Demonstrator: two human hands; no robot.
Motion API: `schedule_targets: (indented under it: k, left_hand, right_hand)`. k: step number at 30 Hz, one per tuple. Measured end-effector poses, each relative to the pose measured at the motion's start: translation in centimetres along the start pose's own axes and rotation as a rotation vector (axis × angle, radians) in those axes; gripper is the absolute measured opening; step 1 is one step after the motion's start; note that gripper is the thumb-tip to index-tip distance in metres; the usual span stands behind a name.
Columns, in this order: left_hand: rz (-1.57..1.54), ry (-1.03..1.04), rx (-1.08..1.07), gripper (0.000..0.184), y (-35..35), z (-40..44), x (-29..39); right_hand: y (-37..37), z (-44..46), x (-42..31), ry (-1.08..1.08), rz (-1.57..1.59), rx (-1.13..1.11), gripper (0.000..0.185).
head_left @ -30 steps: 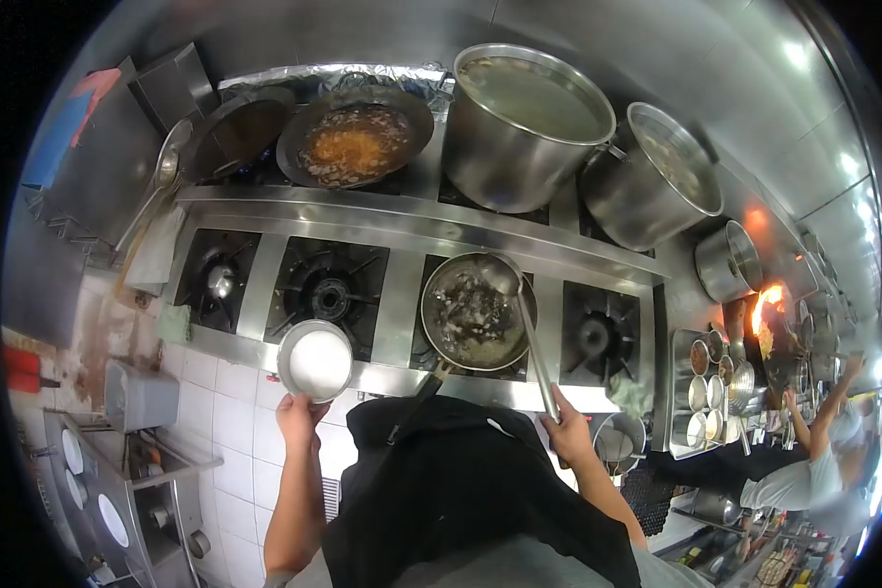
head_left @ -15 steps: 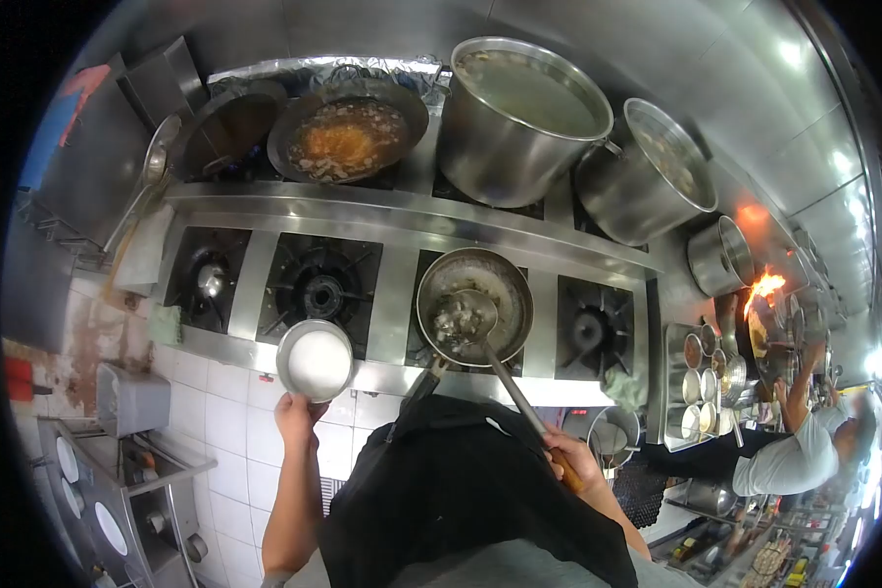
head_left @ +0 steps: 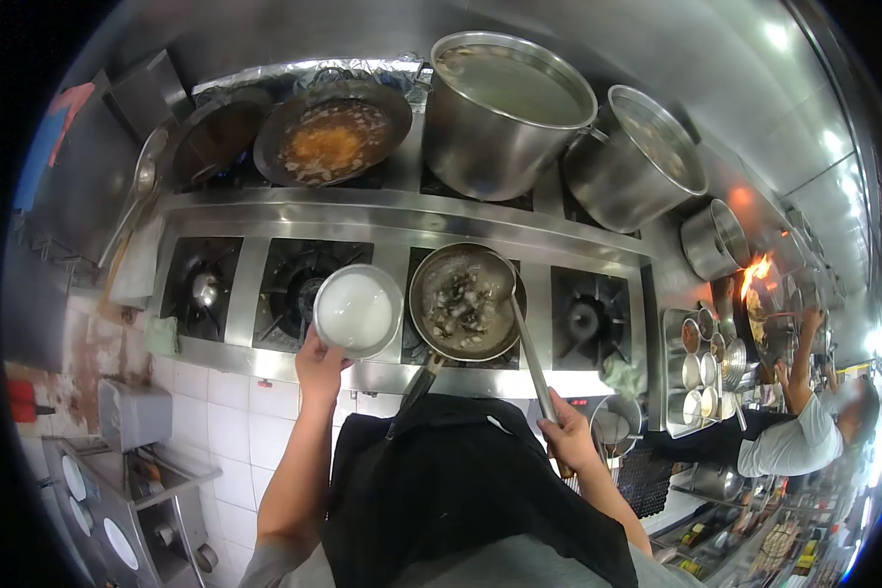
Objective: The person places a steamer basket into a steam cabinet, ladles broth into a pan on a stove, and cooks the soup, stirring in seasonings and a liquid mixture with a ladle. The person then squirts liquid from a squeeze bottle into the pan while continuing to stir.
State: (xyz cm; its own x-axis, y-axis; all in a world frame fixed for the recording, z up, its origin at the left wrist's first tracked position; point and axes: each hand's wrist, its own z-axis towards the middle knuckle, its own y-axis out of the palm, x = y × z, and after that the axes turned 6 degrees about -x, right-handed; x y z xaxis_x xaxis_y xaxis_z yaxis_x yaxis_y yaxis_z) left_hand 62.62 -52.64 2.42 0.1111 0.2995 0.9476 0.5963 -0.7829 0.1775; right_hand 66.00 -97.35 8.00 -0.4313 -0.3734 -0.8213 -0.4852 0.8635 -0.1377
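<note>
My left hand grips the rim of a round metal bowl that holds something white. The bowl is held over the front edge of the stove, just left of the frying pan. My right hand is wrapped round the handle of a long ladle. The ladle's head lies inside the pan at its right side. Small dark and pale pieces of food lie in cloudy liquid in the pan. The pan's handle points toward my black apron.
Behind stand a wok of bubbling orange-brown liquid, a large stockpot and a smaller stockpot. A burner lies right of the pan. At right, a tray of small containers sits near another person beside flames.
My left hand has brought the bowl up and right, closer to the pan. The ladle's head has shifted to the pan's right side, and the food now spreads loose in liquid.
</note>
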Motion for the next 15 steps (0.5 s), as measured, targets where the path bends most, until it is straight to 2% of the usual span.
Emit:
schedule_targets:
  k: [2, 4, 5, 6, 8, 9, 10, 12, 13, 15]
  left_hand:
    - [-0.018, 0.030, -0.071, 0.010, 2.0, 1.0, 1.0]
    - [0.123, 0.215, -0.091, 0.017, 3.5, 2.2, 1.1]
    - [0.138, 0.205, -0.107, 0.020, 4.6, 2.6, 2.1]
    - [0.141, 0.206, -0.107, 0.020, 5.3, 3.2, 2.3]
    - [0.201, 0.314, -0.105, 0.021, 6.6, 4.5, 2.3]
    - [0.304, 0.381, -0.114, 0.022, 7.2, 4.9, 2.9]
    - [0.306, 0.383, -0.126, 0.022, 7.8, 5.6, 2.8]
    - [0.317, 0.444, -0.131, 0.023, 8.6, 6.9, 2.0]
    - [0.321, 0.443, -0.136, 0.023, 9.3, 6.9, 2.5]
    - [0.260, 0.296, -0.152, 0.022, 10.7, 6.6, 4.1]
  right_hand:
    - [0.5, 0.1, 0.2, 0.056, -0.258, 0.137, 0.064]
    - [0.5, -2.0, -1.5, 0.122, -0.287, 0.118, 0.064]
    - [0.4, -2.9, -1.8, 0.190, -0.322, 0.095, 0.064]
    - [-0.1, -2.8, -0.3, 0.188, -0.319, 0.094, 0.064]
    - [-1.0, -2.4, 3.6, 0.053, -0.124, -0.023, 0.061]
    - [-0.2, -2.4, 0.2, 0.197, -0.133, -0.068, 0.059]
    - [0.4, -1.1, -0.2, 0.197, -0.124, -0.059, 0.059]
    - [1.0, 2.1, 1.4, -0.103, -0.207, -0.096, 0.059]
    - [0.9, 3.8, 3.2, -0.008, -0.168, -0.090, 0.058]
    - [1.2, 2.4, 1.9, -0.044, -0.201, -0.010, 0.059]
